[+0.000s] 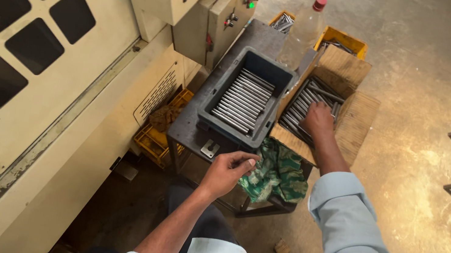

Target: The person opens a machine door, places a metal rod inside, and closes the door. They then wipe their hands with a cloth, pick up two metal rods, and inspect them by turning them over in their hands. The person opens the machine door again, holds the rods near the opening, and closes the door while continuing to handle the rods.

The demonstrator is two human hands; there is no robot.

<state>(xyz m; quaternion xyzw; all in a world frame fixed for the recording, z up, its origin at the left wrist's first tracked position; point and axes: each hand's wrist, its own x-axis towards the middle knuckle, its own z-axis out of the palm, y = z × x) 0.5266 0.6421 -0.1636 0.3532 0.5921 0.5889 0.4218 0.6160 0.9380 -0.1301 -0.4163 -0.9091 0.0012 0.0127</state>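
Left hand pinches one thin steel rod; right hand, fingers curled, digs into the rod-filled cardboard box — loose rods could slip and scatter.

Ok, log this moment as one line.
left hand: pinching small rod | right hand: on rods in cardboard box | grey tray: rods in rows

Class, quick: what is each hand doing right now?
Left hand: fingers pinched shut on a small metal rod.
Right hand: reaching into the cardboard box of metal rods; grip cannot be told.
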